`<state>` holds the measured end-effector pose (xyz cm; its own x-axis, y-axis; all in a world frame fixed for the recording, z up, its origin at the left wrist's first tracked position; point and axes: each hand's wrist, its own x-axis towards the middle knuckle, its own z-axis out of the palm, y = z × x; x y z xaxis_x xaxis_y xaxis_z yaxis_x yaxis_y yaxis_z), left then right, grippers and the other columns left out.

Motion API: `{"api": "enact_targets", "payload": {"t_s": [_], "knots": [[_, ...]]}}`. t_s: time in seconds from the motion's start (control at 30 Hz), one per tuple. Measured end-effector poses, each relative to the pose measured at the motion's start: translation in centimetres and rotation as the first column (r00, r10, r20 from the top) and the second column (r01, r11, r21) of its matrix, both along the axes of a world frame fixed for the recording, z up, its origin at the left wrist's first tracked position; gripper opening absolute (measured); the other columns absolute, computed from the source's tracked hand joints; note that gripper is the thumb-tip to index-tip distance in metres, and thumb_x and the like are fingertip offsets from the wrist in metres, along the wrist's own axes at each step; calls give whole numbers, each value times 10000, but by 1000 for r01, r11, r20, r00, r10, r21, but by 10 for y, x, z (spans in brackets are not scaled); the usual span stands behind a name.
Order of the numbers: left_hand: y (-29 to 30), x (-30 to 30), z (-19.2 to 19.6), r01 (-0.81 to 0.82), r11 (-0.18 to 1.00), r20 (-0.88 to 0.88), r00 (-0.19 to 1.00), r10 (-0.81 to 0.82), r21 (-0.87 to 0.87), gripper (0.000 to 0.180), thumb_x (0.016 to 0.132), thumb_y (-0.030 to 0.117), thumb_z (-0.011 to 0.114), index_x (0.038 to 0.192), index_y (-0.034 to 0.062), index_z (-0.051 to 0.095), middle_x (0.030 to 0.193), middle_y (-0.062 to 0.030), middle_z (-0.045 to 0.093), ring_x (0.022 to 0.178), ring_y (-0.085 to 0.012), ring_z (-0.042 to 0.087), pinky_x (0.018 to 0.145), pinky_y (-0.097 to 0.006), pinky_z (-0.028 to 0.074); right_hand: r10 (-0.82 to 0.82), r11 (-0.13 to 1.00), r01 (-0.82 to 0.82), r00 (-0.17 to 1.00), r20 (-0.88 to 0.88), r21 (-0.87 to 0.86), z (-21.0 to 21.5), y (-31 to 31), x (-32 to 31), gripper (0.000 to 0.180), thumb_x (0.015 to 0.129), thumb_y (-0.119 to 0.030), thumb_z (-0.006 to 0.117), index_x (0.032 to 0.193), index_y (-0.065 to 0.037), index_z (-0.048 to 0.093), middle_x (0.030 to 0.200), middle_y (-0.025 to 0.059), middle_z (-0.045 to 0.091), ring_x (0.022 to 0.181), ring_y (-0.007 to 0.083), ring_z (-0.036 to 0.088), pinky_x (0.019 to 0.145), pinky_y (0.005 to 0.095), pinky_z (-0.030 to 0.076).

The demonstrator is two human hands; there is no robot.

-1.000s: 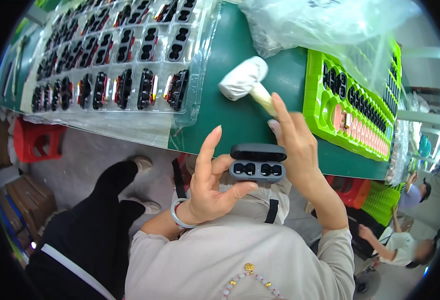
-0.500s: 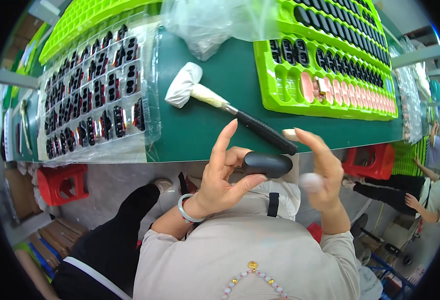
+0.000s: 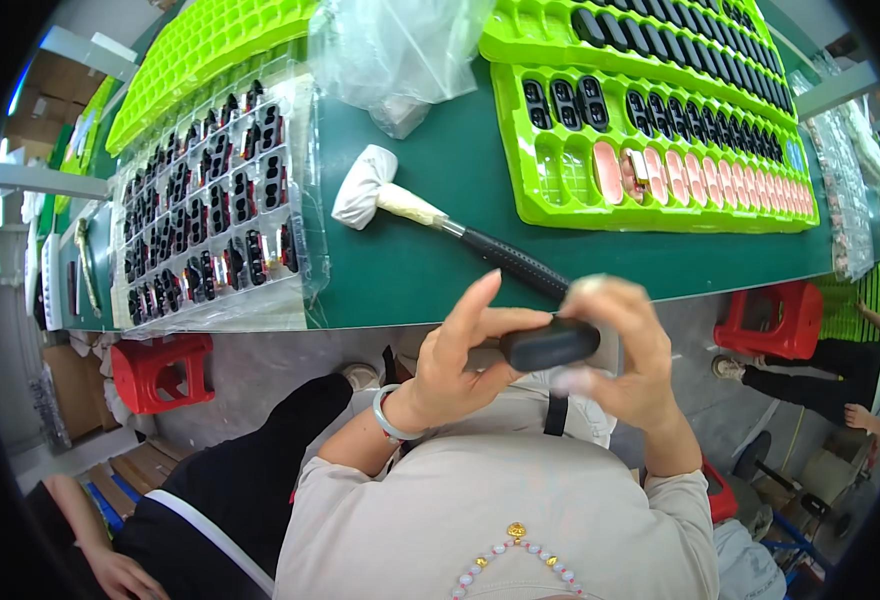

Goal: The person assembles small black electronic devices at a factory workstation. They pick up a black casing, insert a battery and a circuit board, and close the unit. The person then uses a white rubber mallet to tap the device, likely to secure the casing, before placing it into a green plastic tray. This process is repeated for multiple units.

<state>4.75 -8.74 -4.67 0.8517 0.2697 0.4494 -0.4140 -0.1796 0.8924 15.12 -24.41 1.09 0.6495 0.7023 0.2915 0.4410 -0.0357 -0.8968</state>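
A smooth black oval case is held over the table's front edge. My left hand grips its left end, with the thumb below and the fingers behind; the index finger points up. At the other end, my right hand curls its fingers and thumb around the case, somewhat blurred by motion. White covers show on its fingertips. Just beyond my hands lies a hammer with a black handle and a head wrapped in white material.
On the green table, a clear tray of black and red parts lies left. A green tray with black and pink parts lies right. A plastic bag sits behind. Red stools stand below; another person is at left.
My right hand has moved left and in to the case, closing its fingers around the right end. The case has shifted slightly right and down in my left hand.
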Motion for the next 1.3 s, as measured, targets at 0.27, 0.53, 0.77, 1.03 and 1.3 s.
{"api": "enact_targets", "payload": {"t_s": [0.27,0.53,0.77,1.03,1.3], "knots": [[42,-23,50,-1,774,-68,996,58,633,621,716,50,681,1283,-30,440,1054,-167,586,936,-297,603,794,-350,505,250,968,-215,859,446,-128,-17,30,-6,515,732,-221,752,1121,40,538,986,163,614,848,286,624,698,357,507],[237,56,118,-416,616,-94,774,626,669,335,861,218,581,1115,9,514,959,-235,620,881,-383,607,751,-414,489,-39,991,76,952,305,-109,7,44,4,259,829,-146,651,1029,8,594,860,131,660,748,249,655,694,312,510],[342,194,82,-311,340,-140,521,842,888,409,836,261,526,1072,-55,420,893,-251,642,855,-369,639,756,-436,502,-88,979,117,982,167,-169,3,36,0,188,820,-100,647,967,12,615,834,117,670,730,225,660,669,302,512],[344,238,41,-137,117,-18,571,821,984,326,821,199,515,1059,-23,530,900,-176,675,837,-301,671,712,-385,518,-231,944,212,972,-48,-251,-17,10,-3,175,852,-71,577,974,50,607,813,125,659,709,180,661,669,281,517],[349,164,86,-200,389,-246,504,828,899,534,884,500,452,864,11,666,891,-201,659,851,-358,631,731,-447,495,-21,942,60,993,118,-331,-9,13,0,175,839,-59,582,964,59,612,803,125,659,717,175,658,680,265,504]]}}
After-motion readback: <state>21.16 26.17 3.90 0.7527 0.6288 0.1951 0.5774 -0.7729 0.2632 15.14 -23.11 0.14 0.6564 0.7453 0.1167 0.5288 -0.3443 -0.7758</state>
